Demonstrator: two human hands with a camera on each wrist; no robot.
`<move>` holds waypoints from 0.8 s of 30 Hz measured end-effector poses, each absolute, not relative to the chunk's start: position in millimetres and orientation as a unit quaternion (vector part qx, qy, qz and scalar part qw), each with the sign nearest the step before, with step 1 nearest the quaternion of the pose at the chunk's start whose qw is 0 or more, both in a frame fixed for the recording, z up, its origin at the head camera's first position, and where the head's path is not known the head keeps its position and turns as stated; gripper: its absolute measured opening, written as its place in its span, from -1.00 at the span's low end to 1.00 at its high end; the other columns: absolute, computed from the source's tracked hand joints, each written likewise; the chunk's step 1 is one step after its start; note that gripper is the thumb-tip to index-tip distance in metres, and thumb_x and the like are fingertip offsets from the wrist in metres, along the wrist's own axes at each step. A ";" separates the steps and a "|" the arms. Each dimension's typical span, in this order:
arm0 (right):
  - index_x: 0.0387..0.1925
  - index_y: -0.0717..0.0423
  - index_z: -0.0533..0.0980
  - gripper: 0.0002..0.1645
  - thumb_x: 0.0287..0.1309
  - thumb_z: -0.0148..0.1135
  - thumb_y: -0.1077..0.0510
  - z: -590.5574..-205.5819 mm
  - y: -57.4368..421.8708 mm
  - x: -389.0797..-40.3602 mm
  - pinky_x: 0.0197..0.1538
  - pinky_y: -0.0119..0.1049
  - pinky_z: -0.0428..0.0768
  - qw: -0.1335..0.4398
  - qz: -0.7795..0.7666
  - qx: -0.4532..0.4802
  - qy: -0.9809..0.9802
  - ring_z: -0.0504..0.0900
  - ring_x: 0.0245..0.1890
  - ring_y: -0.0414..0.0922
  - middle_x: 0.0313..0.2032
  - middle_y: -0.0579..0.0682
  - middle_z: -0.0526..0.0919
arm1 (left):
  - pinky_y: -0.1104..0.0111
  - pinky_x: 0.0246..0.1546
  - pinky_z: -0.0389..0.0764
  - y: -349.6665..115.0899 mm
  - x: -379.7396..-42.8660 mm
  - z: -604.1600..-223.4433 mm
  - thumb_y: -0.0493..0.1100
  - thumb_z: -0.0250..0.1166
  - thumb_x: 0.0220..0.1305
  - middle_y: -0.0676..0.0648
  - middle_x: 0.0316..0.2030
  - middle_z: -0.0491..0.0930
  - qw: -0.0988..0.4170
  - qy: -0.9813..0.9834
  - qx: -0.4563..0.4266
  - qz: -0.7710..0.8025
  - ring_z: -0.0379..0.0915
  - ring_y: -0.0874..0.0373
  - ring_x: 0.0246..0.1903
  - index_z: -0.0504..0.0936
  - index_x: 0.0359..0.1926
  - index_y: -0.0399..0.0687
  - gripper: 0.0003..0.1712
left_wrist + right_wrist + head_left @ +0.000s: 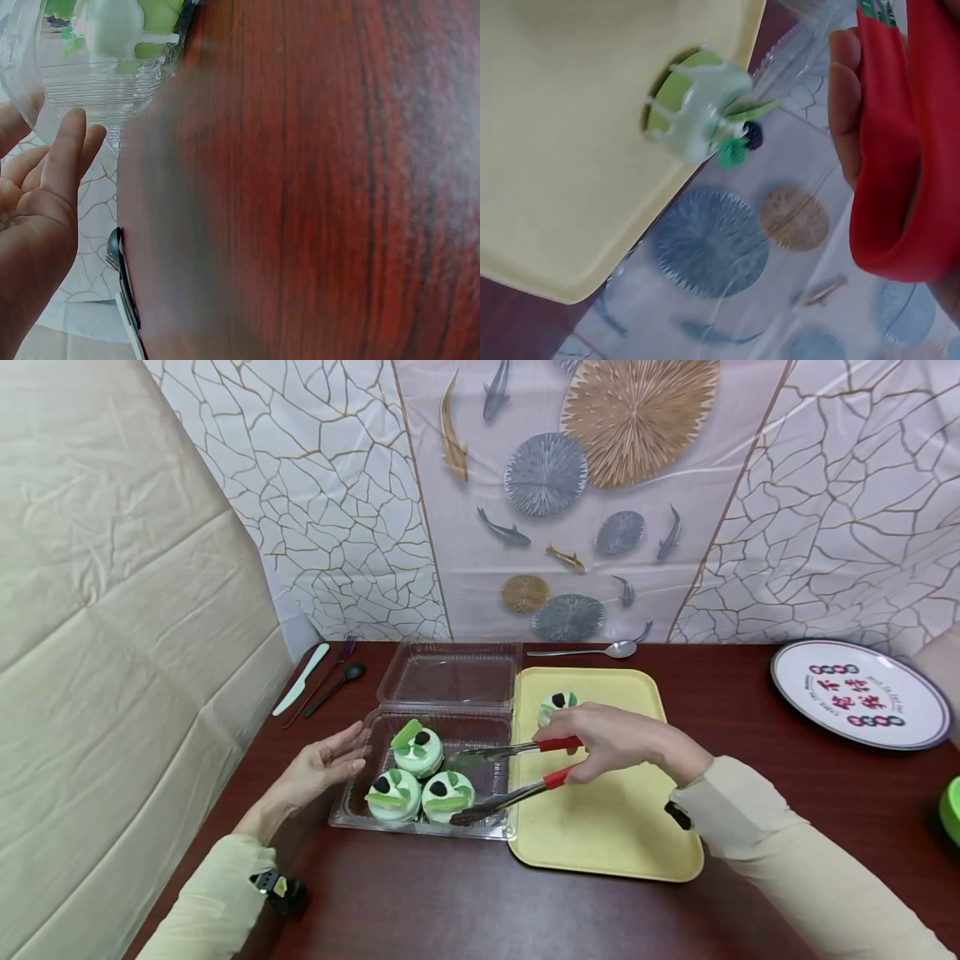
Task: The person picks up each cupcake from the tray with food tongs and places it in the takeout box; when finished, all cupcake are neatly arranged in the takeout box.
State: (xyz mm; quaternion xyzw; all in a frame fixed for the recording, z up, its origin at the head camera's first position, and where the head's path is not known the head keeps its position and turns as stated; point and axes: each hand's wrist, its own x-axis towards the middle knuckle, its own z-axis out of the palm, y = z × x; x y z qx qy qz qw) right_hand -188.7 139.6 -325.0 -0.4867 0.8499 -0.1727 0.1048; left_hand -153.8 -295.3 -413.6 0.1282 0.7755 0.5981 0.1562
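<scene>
My right hand (611, 739) holds a pair of tongs (517, 793) by the red handles (889, 150). Their metal arms are spread, with the tips inside a clear plastic box (420, 831). One tip lies at the near edge of the front right cake (438, 802); the other is beyond it, to the right of the back cake (423, 762). A front left cake (388, 806) sits beside them. All have pale green icing, a dark berry and green garnish. My left hand (318, 772) is at the box's left side, fingers extended; contact is hard to tell.
A similar cake (697, 105) stands on the far part of a yellow tray (607, 835), right of the box. The box's lid (453, 672) lies folded back. A knife (302, 678), fork and black spoon (337, 687) lie left, a metal spoon (618, 649) behind, a plate (795, 668) right.
</scene>
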 end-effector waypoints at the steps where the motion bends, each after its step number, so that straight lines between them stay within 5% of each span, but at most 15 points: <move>1: 0.07 0.21 0.59 -0.41 -0.11 0.37 0.17 -325.2 143.9 -187.9 0.08 -0.11 0.57 0.099 -0.182 -0.485 0.850 0.62 0.05 -0.03 0.02 0.03 0.69 | 0.66 0.04 0.46 -295.4 -153.7 -413.8 -0.27 0.16 0.41 -0.44 0.47 -0.04 0.156 0.776 0.128 0.597 0.36 0.55 0.17 -0.17 0.52 -0.35 -0.13; 13: 0.13 0.13 0.56 -0.28 -0.18 0.58 0.20 -345.8 237.7 -170.1 -0.16 -0.64 0.43 -0.079 -0.276 -0.328 0.900 0.48 -0.19 -0.39 -0.10 -0.01 0.66 | 0.68 0.04 0.46 -294.6 -153.4 -412.8 -0.27 0.17 0.41 -0.46 0.46 -0.01 0.152 0.779 0.123 0.596 0.34 0.58 0.17 -0.15 0.52 -0.35 -0.13; 24: 0.12 0.20 0.55 -0.28 -0.14 0.58 0.11 -384.5 287.1 -168.7 -0.23 -0.54 0.49 -0.047 -0.238 -0.254 0.936 0.46 -0.21 -0.33 -0.10 0.10 0.65 | 0.67 0.04 0.47 -293.1 -152.7 -413.2 -0.28 0.17 0.40 -0.45 0.46 -0.03 0.149 0.779 0.120 0.597 0.34 0.60 0.15 -0.15 0.51 -0.35 -0.13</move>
